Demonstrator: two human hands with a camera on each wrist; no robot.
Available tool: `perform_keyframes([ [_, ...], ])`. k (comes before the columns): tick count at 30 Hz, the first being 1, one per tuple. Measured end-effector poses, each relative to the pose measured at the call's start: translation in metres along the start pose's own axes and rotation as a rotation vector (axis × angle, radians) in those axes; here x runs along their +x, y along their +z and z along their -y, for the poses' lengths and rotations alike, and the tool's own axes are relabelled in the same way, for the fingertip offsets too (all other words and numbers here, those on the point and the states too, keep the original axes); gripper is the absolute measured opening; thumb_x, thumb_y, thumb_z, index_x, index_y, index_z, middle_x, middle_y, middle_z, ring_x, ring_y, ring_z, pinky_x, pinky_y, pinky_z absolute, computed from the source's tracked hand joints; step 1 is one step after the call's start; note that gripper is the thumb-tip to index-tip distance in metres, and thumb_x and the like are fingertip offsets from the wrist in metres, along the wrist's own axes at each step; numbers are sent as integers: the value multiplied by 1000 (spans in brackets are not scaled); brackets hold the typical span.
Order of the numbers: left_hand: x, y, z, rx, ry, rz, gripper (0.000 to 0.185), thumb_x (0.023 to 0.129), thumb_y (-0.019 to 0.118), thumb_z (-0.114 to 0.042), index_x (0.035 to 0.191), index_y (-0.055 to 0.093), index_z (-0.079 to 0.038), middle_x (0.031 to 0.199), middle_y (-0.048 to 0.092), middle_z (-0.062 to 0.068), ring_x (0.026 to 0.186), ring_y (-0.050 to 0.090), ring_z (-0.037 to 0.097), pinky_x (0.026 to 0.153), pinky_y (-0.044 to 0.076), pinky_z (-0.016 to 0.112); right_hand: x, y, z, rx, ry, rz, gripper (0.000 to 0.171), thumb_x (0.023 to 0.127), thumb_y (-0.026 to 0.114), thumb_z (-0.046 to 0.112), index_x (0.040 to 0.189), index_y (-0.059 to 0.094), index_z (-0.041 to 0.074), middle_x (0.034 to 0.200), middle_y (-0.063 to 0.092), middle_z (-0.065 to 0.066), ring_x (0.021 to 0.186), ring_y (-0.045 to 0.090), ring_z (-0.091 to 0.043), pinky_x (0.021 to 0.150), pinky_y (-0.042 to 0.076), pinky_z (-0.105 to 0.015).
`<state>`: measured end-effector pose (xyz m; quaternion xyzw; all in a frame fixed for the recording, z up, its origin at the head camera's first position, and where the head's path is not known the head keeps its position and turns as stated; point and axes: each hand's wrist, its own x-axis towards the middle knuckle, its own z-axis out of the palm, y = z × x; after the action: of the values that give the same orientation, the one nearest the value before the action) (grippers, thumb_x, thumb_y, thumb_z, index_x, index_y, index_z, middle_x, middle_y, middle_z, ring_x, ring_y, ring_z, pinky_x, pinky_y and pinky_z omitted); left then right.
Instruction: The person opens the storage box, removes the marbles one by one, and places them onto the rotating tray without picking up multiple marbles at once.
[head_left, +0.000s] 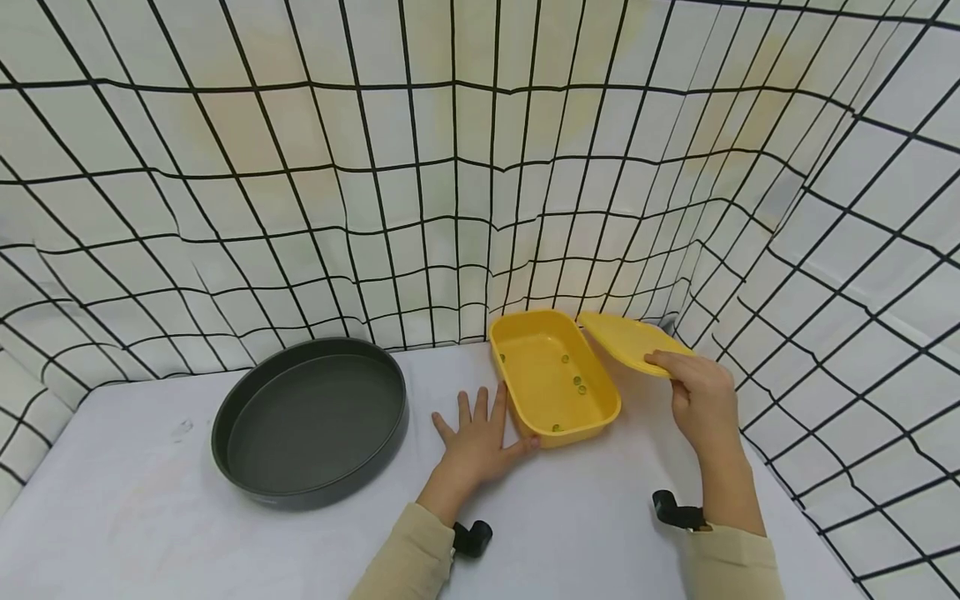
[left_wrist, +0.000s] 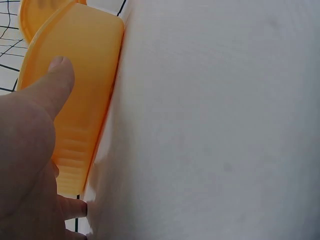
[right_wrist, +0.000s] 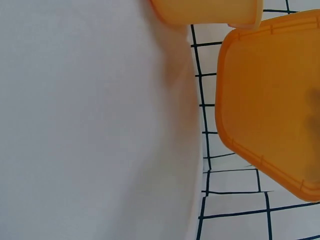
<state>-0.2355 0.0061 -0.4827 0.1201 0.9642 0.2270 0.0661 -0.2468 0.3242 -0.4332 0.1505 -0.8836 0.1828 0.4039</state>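
Observation:
A yellow plastic box (head_left: 536, 358) stands uncovered on the white table, with several small green round pieces (head_left: 577, 381) lying in it. My left hand (head_left: 478, 446) is spread against the box's near left corner, fingers straight. In the left wrist view, the thumb (left_wrist: 61, 82) lies along the box's outer wall (left_wrist: 92, 75). To the right of the box, my right hand (head_left: 705, 400) pinches the edge of a yellow lid (head_left: 626, 337), which is tilted and raised above the table. The right wrist view has the lid's underside (right_wrist: 270, 100) beside the box's end (right_wrist: 210, 10), but the right hand is out of that view.
A round dark grey pan (head_left: 315, 421) sits on the table to the left of my left hand. White cloth walls with a black wire grid (head_left: 420, 192) close off the back and the right side. A small grey item (head_left: 666, 323) shows behind the lid.

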Motion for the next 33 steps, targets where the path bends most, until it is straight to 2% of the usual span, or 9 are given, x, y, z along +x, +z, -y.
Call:
perform_keyframes([
  [5, 1, 0, -1, 7, -1, 0, 109, 82, 49, -83, 161, 15, -17, 163, 20, 21, 149, 4, 51, 105, -2, 84, -6, 2, -7, -3, 28, 18, 39, 85, 65, -16, 105, 79, 15, 105, 76, -5, 100, 68, -34, 87, 50, -49],
  [11, 1, 0, -1, 6, -2, -2, 109, 82, 50, -83, 161, 15, -17, 163, 20, 22, 149, 4, 51, 105, -2, 84, -13, 6, -13, 1, 87, 85, 40, 85, 62, -17, 103, 79, 15, 106, 75, -7, 103, 66, -36, 90, 47, -52],
  [14, 1, 1, -1, 10, -2, -1, 109, 82, 49, -83, 161, 14, -18, 163, 20, 21, 149, 4, 51, 105, -1, 84, -16, 7, -16, 14, 123, 156, 40, 86, 60, -16, 104, 79, 14, 109, 75, -8, 108, 64, -38, 95, 47, -56],
  [21, 2, 2, -1, 16, 0, -4, 109, 82, 49, -83, 161, 14, -17, 163, 19, 22, 149, 4, 52, 104, -2, 84, -20, 6, -20, 20, 306, 407, 40, 84, 62, -14, 110, 76, 14, 121, 70, -13, 121, 57, -42, 104, 41, -63],
  [26, 2, 2, 0, 13, 1, -6, 109, 81, 49, -83, 161, 15, -17, 163, 20, 22, 149, 4, 52, 104, -2, 84, -22, 6, -22, 4, 352, 484, 40, 81, 67, -14, 110, 75, 12, 122, 68, -16, 121, 55, -44, 106, 39, -63],
  [33, 3, 4, 0, 14, -2, -4, 110, 81, 50, -83, 161, 14, -17, 163, 19, 22, 149, 3, 52, 104, -3, 84, -25, 7, -25, 42, 409, 610, 50, 78, 57, -20, 116, 71, 9, 129, 63, -19, 127, 50, -43, 110, 35, -63],
])
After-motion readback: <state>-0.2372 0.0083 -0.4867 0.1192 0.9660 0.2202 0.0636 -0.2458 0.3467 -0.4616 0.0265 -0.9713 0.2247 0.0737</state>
